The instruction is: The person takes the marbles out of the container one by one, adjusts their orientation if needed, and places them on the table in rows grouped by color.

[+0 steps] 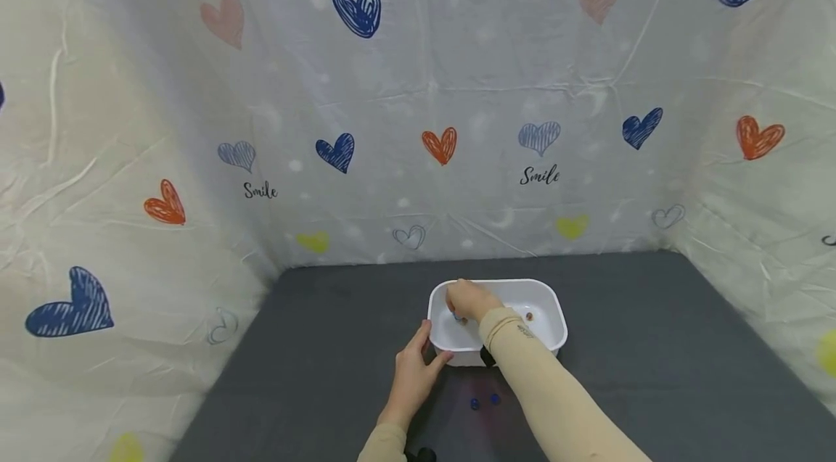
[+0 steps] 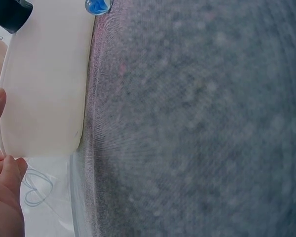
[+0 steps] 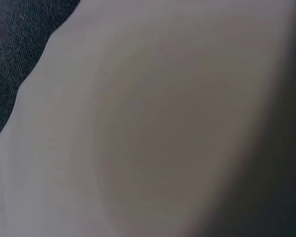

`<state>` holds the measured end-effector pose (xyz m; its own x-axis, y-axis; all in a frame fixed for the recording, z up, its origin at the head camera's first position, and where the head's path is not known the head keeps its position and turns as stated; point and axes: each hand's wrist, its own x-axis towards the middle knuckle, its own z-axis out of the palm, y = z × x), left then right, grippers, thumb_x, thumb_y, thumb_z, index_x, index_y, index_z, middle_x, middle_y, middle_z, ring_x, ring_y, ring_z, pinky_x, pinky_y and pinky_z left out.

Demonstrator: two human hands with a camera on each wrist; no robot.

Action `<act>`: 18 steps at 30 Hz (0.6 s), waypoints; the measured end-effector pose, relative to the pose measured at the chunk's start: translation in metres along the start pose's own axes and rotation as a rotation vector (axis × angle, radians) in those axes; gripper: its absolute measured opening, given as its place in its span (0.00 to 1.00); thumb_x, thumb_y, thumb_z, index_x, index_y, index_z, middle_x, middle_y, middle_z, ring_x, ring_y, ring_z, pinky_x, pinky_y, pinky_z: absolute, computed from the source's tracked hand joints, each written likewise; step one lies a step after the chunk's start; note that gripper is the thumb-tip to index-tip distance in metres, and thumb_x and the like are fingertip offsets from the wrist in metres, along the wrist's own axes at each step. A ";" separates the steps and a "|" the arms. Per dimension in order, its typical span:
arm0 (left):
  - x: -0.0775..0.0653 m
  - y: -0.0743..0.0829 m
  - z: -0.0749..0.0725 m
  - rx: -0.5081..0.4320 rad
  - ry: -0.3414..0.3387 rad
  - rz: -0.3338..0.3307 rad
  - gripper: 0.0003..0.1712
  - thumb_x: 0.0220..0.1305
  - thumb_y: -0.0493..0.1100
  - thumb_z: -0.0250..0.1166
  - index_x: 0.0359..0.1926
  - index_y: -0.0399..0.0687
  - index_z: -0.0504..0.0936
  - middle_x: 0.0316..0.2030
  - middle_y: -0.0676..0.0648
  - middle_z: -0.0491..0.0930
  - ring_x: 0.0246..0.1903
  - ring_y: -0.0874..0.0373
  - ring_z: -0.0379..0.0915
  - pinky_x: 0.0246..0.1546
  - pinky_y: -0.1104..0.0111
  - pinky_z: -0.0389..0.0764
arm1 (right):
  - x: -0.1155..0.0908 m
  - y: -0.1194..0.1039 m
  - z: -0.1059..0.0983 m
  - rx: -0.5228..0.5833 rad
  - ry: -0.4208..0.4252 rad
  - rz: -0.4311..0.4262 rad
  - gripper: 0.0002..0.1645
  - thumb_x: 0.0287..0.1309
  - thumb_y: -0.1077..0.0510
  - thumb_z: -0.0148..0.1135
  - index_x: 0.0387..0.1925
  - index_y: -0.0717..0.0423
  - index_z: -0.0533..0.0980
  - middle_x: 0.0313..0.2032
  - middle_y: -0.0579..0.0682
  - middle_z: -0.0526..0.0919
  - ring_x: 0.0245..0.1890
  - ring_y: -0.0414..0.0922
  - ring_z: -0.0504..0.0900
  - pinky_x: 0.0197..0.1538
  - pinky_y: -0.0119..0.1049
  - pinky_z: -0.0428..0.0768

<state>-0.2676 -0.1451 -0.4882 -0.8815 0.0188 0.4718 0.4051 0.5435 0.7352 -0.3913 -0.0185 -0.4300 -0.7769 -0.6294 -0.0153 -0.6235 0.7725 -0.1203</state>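
A white plastic tub (image 1: 547,337) stands on the dark table. My left hand (image 1: 411,373) grips its near left corner, with the thumb on the near side and the fingers at the left end; the left wrist view shows these fingertips (image 2: 12,170) at the rim. Inside the tub, toward its left end, my right hand (image 1: 472,299) points down with curled fingers around a small blue marble (image 1: 458,316), mostly hidden. A brownish marble (image 1: 464,320) lies close by, and another brown marble (image 1: 530,316) is farther right on the tub floor. The right wrist view is blocked by a pale, blurred surface.
Two blue marbles, a left marble (image 1: 474,404) and a right marble (image 1: 495,399), lie on the dark tabletop (image 1: 620,375) in front of the tub. A white curtain (image 1: 392,85) printed with hearts hangs behind the table and along both sides.
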 end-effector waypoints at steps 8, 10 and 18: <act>0.000 0.003 -0.002 0.006 -0.009 -0.015 0.39 0.47 0.43 0.66 0.58 0.32 0.61 0.57 0.34 0.59 0.54 0.49 0.59 0.49 0.68 0.68 | -0.001 -0.003 0.004 -0.041 -0.010 -0.045 0.08 0.37 0.69 0.65 0.23 0.55 0.80 0.21 0.43 0.78 0.22 0.38 0.72 0.27 0.28 0.74; 0.000 0.003 -0.002 0.003 -0.012 -0.020 0.39 0.47 0.42 0.66 0.59 0.32 0.61 0.57 0.34 0.59 0.55 0.50 0.58 0.49 0.68 0.68 | -0.001 -0.003 0.007 -0.045 0.003 -0.070 0.07 0.36 0.68 0.64 0.21 0.55 0.80 0.19 0.43 0.78 0.20 0.38 0.72 0.25 0.28 0.74; 0.000 0.003 -0.002 -0.010 -0.012 -0.026 0.39 0.47 0.42 0.66 0.59 0.32 0.60 0.57 0.34 0.59 0.54 0.50 0.59 0.49 0.67 0.68 | -0.001 -0.002 0.016 -0.068 0.017 -0.105 0.07 0.35 0.68 0.65 0.19 0.53 0.80 0.18 0.42 0.77 0.20 0.38 0.70 0.25 0.27 0.73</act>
<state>-0.2660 -0.1454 -0.4847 -0.8947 0.0153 0.4465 0.3844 0.5356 0.7519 -0.3879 -0.0205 -0.4453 -0.7082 -0.7059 0.0108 -0.7054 0.7069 -0.0529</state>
